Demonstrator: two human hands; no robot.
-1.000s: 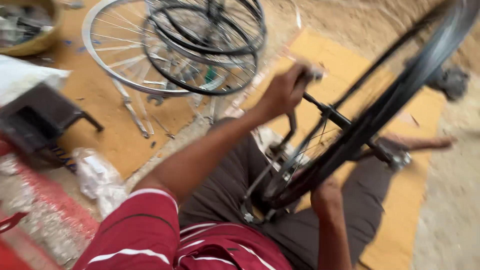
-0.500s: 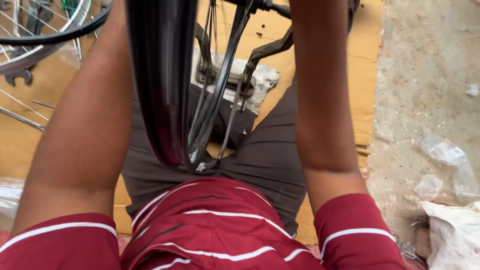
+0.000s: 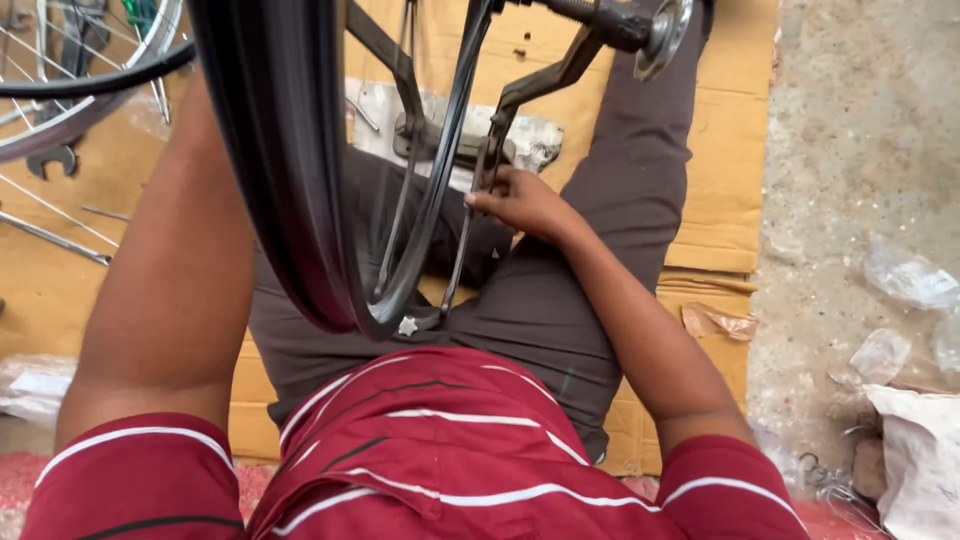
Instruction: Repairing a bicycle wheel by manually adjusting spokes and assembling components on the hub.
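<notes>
A black bicycle wheel with its tyre [image 3: 270,170] stands upright between my knees, held in a dark metal truing stand [image 3: 520,100]. My right hand [image 3: 520,200] is closed around the stand's right arm beside the rim. The stand's axle nut [image 3: 660,30] shows at the top. My left forearm [image 3: 170,270] runs up behind the tyre; the left hand itself is out of view. I sit on brown cardboard [image 3: 730,130] in grey trousers and a red striped shirt.
Bare spoked rims [image 3: 60,110], loose spokes and a spanner [image 3: 50,160] lie at the left on the cardboard. Sandy ground with plastic wrappers [image 3: 905,280] and a white sack [image 3: 920,460] is at the right.
The view swung from looking ahead to looking straight down. My right hand has come down from the top of the stand to its right arm beside the rim.
</notes>
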